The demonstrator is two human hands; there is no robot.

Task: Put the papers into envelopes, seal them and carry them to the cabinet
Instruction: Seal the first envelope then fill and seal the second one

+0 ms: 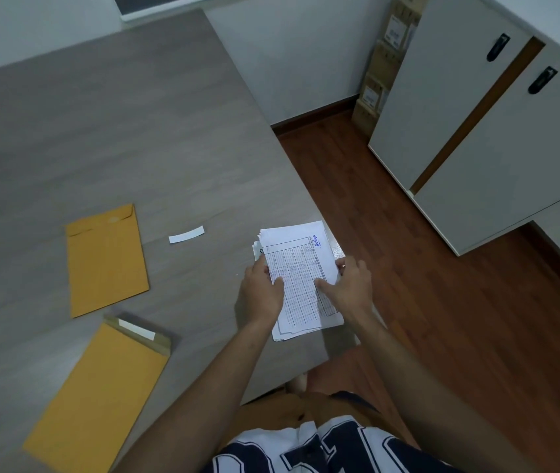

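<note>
Far left on the worktop (135, 114): one brown envelope (106, 261) lies flat with its flap apparently folded down; whether it is already filled cannot be told. Just nearer the person, a second envelope (101, 394) lies at an angle, flap open, with a white strip (137, 328) on the flap's adhesive band. It looks ready to receive papers.

Centre: a loose white strip of paper (186, 234) lies apart from both envelopes, probably a peeled backing.

Right of centre, near the worktop's right edge: the stack of papers (300, 285), printed forms, sheets slightly fanned at the far-left corner. The left hand (263, 291) is closed on the stack's left edge, thumb on top. The right hand (350, 285) grips the right edge, fingers curled under, one finger lying across the top sheet. Both hands are thus holding the stack.

Far right: the white cabinet (476, 131) stands across the wooden floor, doors shut.

Assessment: the step in hand appears to be squaring the stack before insertion. Recommended practice: tap the edges flush so that no sheet protrudes, keep both thumbs pressing down so the fan does not spread, and carry the stack short edge first towards the open envelope. The stack overhangs the worktop's edge; a loose grip risks sheets sliding to the floor.
</note>
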